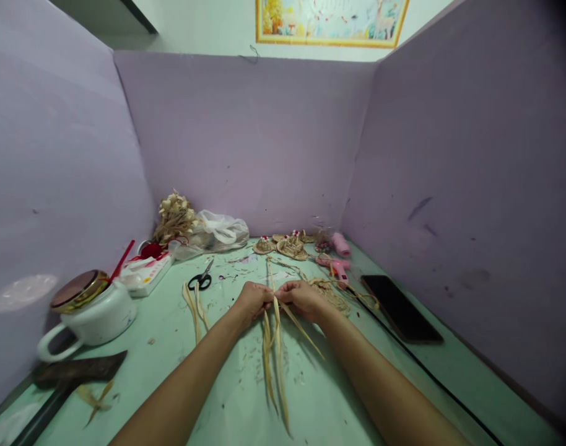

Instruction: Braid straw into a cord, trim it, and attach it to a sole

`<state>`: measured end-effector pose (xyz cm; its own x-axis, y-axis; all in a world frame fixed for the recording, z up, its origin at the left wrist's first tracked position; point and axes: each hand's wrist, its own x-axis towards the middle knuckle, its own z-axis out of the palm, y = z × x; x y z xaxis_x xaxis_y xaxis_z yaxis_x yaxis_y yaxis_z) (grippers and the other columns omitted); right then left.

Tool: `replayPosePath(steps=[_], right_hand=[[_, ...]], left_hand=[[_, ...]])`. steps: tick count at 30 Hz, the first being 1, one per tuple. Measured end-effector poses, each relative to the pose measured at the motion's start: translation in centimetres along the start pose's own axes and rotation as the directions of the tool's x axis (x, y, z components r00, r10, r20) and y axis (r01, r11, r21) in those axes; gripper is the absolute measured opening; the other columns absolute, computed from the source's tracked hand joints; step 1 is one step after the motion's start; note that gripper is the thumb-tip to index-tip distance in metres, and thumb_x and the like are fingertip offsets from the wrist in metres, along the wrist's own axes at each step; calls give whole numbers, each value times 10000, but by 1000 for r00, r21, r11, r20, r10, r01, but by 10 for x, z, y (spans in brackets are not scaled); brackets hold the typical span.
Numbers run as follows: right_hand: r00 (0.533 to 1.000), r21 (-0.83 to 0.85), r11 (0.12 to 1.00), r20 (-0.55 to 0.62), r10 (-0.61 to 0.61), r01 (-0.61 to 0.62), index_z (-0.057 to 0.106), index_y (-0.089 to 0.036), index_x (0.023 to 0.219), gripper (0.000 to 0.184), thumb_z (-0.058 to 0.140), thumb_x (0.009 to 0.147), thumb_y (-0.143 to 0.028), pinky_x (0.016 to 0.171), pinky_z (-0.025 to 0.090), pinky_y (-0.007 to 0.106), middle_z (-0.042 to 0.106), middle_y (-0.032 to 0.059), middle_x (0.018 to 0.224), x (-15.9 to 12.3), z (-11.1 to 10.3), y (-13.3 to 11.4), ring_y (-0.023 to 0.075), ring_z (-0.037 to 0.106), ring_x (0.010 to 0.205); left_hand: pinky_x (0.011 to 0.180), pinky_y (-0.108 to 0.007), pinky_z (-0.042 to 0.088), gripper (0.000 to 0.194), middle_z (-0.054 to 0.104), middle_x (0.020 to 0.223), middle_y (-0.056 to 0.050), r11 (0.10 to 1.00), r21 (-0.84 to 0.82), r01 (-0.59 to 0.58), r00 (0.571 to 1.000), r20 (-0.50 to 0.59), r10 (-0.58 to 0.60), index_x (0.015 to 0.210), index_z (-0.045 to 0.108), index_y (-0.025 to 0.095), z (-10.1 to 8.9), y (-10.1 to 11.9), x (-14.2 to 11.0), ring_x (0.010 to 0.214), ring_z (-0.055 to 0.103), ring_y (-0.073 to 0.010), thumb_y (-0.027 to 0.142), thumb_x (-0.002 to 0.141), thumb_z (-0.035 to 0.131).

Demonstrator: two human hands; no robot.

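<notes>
I see the left hand (254, 301) and right hand (303, 297) pinching the dry strips (278, 347) mid-table, loose ends near. Caution: uneven finger pressure could let strips slip apart.

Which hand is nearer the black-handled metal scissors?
Left. The left hand sits to the right of the scissors; the right hand sits farther right, beyond it.

Fingertips (267, 297) mask the pinched stretch of straw strips (278, 359); top edge slices the poster (332, 23), bottom swallows the black cable (422, 367)!
</notes>
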<state>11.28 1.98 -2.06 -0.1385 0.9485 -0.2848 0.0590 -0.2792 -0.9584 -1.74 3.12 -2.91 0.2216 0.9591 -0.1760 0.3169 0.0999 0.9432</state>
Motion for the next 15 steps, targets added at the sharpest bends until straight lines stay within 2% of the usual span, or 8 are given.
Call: replayPosePath(steps=[3, 5, 8, 11, 15], right_hand=[[996, 60, 997, 85, 42, -47, 480, -156, 578, 130, 591, 636, -121, 498, 427, 197, 507, -43, 457, -3, 3, -2, 73, 486, 433], [990, 69, 995, 127, 64, -73, 483, -150, 576, 116, 562, 653, -110, 465, 411, 185, 498, -34, 446, -2, 4, -3, 70, 468, 417], [987, 46, 994, 130, 95, -102, 477, -137, 538, 136, 525, 655, -86, 343, 283, 147, 442, -44, 392, 1, 3, -1, 41, 355, 333], [991, 6, 995, 90, 101, -102, 462, -129, 487, 162, 522, 627, -72, 295, 129, 153, 364, -70, 339, 5, 0, 4, 18, 221, 285], [997, -37, 997, 30, 70, -69, 476, -127, 480, 131, 540, 577, -68, 297, 98, 170, 351, -81, 315, 8, -4, 9, 20, 211, 280]], left_hand=[[303, -186, 148, 120, 382, 347, 55, 1000, -7, -8, 1000, 14, 8, 475, 476, 137, 1, -1, 0, 263, 230, -32, 185, 584, 465], [308, -184, 153, 127, 390, 358, 54, 1000, -5, -11, 1000, 23, 11, 495, 490, 132, 1, -1, 0, 271, 236, -30, 204, 598, 470], [317, -185, 150, 115, 388, 363, 55, 1000, 16, -13, 999, 33, 12, 511, 503, 126, 2, 0, -2, 278, 230, -27, 194, 598, 471], [327, -189, 141, 96, 358, 342, 61, 998, 63, -12, 999, 47, 9, 487, 490, 129, 1, 2, -3, 278, 218, -28, 148, 577, 461], [340, -199, 150, 134, 340, 323, 54, 988, 154, -18, 993, 119, -1, 443, 481, 137, -5, 3, -2, 287, 243, -43, 138, 575, 461]])
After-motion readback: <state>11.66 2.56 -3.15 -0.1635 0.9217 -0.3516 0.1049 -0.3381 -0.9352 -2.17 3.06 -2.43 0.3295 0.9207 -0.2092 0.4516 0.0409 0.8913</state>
